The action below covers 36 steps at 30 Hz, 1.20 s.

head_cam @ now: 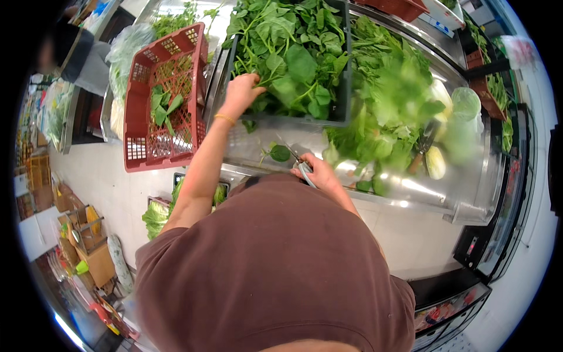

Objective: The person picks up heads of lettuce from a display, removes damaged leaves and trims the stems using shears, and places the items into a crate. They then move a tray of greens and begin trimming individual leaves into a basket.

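Note:
My left hand is at the left side of a dark plastic crate heaped with leafy greens. A green stem runs out from between its thumb and fingers. Low in front of my body, my right hand holds scissors by their grey handles, with the blades pointing up and left. A cut sprig with one broad leaf lies by the blade tips on the steel table. To the left, a tilted red-brown mesh crate has a few leafy sprigs inside.
Loose lettuce-like greens, partly blurred, cover the table on the right. A broad-bladed knife lies beside a pale cabbage. Bagged vegetables stand past the red-brown crate. More crated greens are at floor level; another person is upper left.

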### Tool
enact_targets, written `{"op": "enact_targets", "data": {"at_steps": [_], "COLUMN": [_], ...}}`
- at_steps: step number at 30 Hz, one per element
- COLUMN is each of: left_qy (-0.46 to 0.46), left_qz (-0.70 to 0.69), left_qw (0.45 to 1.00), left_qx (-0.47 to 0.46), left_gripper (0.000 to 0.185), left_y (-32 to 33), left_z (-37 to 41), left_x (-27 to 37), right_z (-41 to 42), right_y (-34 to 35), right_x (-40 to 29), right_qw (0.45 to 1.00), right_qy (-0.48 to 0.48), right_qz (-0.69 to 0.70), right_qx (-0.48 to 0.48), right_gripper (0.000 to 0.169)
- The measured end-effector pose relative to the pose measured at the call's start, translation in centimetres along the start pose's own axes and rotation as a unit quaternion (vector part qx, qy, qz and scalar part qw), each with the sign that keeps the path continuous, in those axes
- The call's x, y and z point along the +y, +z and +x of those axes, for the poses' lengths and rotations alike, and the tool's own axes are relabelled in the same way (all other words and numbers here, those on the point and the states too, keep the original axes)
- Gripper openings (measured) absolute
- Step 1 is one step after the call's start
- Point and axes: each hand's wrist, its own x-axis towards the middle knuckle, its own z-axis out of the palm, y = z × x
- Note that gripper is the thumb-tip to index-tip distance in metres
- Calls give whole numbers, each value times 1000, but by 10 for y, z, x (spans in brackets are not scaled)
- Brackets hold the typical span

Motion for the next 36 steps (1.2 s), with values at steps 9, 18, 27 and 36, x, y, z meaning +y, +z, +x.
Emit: {"op": "enact_targets", "data": {"at_steps": [9, 18, 27, 36], "left_qy": [-31, -70, -79, -106], "left_qz": [-569, -493, -417, -299], "left_qw": [821, 857, 876, 927], "left_qx": [28, -134, -229, -202], "left_gripper": [8, 16, 22, 27], "left_y": [-94, -74, -25, -22], "left_z": [-44, -106, -140, -149], "left_x": [18, 26, 28, 14], "right_z": [-8, -7, 4, 9], "right_y": [6, -3, 6, 8], "right_x": [6, -27, -19, -21], "right_qw": [997, 993, 994, 995], "right_qy": [-42, -55, -70, 32], "right_qz": [45, 100, 77, 49], "right_qx": [45, 39, -38, -76], "right_gripper": [44, 50, 56, 52]}}
